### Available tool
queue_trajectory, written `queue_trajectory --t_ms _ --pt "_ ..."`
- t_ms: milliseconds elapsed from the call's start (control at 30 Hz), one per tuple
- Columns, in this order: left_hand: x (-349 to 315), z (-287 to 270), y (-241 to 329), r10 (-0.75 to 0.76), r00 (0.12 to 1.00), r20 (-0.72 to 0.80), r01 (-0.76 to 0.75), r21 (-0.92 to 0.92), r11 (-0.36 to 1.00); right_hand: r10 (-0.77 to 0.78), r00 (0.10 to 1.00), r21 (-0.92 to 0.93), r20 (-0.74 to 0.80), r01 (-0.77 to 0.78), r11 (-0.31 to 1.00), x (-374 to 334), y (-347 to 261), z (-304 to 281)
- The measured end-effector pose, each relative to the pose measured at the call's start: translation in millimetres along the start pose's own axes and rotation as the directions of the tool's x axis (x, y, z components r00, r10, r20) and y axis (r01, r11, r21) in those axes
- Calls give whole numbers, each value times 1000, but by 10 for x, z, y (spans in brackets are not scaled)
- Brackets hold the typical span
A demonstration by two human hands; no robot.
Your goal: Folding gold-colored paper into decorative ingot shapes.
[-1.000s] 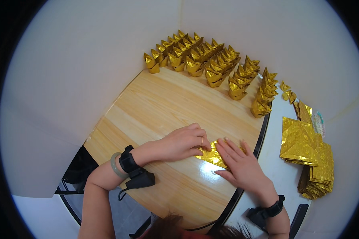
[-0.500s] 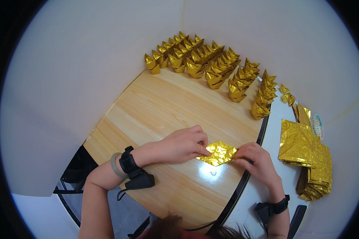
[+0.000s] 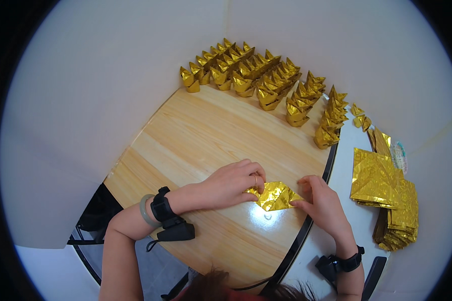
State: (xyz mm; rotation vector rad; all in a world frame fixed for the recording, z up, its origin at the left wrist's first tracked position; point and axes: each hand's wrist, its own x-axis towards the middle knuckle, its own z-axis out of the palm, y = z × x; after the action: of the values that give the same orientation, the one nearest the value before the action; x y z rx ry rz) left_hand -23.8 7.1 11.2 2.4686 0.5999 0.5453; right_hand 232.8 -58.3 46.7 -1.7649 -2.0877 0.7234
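Observation:
A sheet of folded gold foil paper (image 3: 275, 196) lies low over the table between my two hands, its surface creased and its edges angled. My left hand (image 3: 236, 181) pinches the paper's left end between thumb and fingers; the fingers partly cover that end. On the other side, the thumb of my right hand (image 3: 325, 203) touches the paper's right corner. The index finger of that hand is lifted apart from the thumb, and its other fingers are curled. Rows of folded gold paper ingots (image 3: 267, 95) stand along the far side of the table.
Stacks of flat gold foil paper (image 3: 377, 178) lie on a white surface (image 3: 306, 261) to the right of the wooden table (image 3: 201, 135). Several small folded gold pieces (image 3: 359, 121) sit beyond them. Pale walls rise at the left and back.
The paper has changed from a broad, flat hexagon to a narrower shape with more creases. My right index finger has lifted away from its corner, while my left hand keeps its end.

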Motion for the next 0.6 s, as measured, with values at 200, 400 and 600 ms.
queue_trajectory --t_ms 200,400,600 --pt "7 26 10 -110 993 -42 109 -30 994 156 963 173 222 -196 965 45 -103 -99" --pt "-12 -54 -31 -56 949 -310 23 -111 994 -432 836 -63 -338 437 897 89 31 -14" --pt "37 -78 12 191 977 -96 -159 270 950 -444 879 -247 -177 397 884 103 179 85"
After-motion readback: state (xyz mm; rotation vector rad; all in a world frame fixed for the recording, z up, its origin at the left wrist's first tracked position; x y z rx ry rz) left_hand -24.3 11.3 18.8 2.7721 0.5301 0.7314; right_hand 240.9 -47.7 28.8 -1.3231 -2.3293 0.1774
